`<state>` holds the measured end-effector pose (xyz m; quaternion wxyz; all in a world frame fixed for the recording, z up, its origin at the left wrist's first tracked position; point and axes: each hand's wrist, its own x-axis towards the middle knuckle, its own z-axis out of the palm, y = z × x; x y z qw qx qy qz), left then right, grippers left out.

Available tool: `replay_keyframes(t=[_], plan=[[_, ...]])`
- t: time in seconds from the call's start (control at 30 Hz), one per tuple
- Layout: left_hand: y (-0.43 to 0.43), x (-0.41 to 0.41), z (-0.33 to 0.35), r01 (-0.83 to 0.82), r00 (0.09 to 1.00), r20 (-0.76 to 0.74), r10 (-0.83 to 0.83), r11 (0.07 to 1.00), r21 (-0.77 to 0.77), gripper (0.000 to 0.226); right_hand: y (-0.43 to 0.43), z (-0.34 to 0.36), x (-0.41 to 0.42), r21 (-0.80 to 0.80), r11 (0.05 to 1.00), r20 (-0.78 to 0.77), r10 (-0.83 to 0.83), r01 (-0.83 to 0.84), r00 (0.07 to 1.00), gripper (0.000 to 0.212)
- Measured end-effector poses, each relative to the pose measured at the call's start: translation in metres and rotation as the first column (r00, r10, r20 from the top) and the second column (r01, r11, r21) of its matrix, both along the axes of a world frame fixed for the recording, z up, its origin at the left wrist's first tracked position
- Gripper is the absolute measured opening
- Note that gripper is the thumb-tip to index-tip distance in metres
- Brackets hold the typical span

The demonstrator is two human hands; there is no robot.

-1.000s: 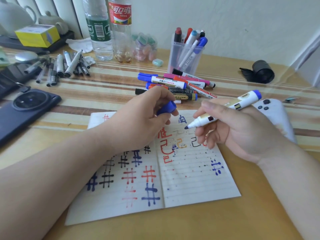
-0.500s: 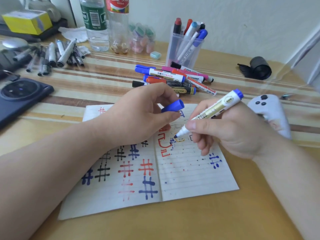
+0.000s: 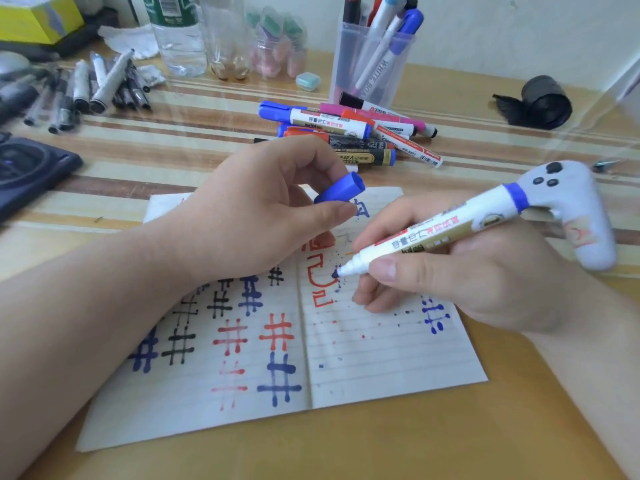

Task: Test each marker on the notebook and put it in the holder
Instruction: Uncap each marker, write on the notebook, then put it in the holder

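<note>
An open lined notebook (image 3: 374,368) lies on the desk, covered in red, blue and black hash marks. My right hand (image 3: 460,275) grips an uncapped blue-and-white marker (image 3: 436,230), whose blue tip touches the right page near the spine. My left hand (image 3: 256,216) pinches the marker's blue cap (image 3: 341,188) just above the notebook's top edge. Behind the notebook lies a pile of capped markers (image 3: 346,129). The clear plastic holder (image 3: 372,67) stands at the back with several markers upright in it.
A white game controller (image 3: 575,216) lies right of my right hand. Grey pens (image 3: 100,84) lie at the back left by two bottles (image 3: 180,32). A dark phone (image 3: 31,168) sits at left, a black roll (image 3: 540,102) at right.
My right hand has swung the marker down and leftwards, bringing its tip from above the page onto the paper. My left hand keeps hold of the cap in about the same spot.
</note>
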<state>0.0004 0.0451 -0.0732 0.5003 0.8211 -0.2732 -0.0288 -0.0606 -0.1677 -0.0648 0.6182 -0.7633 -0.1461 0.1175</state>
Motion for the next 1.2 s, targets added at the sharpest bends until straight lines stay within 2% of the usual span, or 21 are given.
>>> replay_keyframes(t=[0.13, 0.3, 0.5, 0.77, 0.97, 1.2], plan=[[0.0002, 0.0, 0.0005, 0.003, 1.0, 0.013, -0.003, 1.0, 0.0, 0.015, -0.0026, -0.0004, 0.002, -0.089, 0.996, -0.051, -0.026, 0.022, 0.998, 0.01], [-0.0002, -0.0017, 0.0016, 0.001, 1.0, 0.012, -0.001, 1.0, 0.005, 0.015, -0.0037, -0.0003, 0.0047, -0.113, 0.992, -0.052, -0.066, 0.06, 0.996, 0.004], [-0.0002, -0.0006, 0.0006, 0.001, 1.0, 0.013, -0.002, 1.0, 0.006, 0.015, -0.0016, -0.0017, 0.004, -0.16, 0.985, -0.014, -0.074, 0.07, 0.997, 0.015], [-0.0001, -0.0019, 0.0013, 0.003, 0.999, 0.032, -0.004, 1.0, 0.018, 0.015, -0.0024, -0.0051, 0.005, -0.167, 0.981, 0.007, -0.1, 0.099, 0.995, 0.015], [0.0, -0.0064, 0.0046, -0.027, 0.97, 0.242, -0.005, 0.991, 0.129, 0.017, -0.0018, -0.0056, 0.005, -0.185, 0.978, 0.013, -0.097, 0.098, 0.995, 0.018], [-0.0004, -0.0057, 0.0029, -0.033, 0.969, 0.248, -0.001, 0.99, 0.134, 0.019, -0.0003, -0.0035, 0.0035, -0.222, 0.969, 0.041, -0.098, 0.105, 0.994, 0.02]])
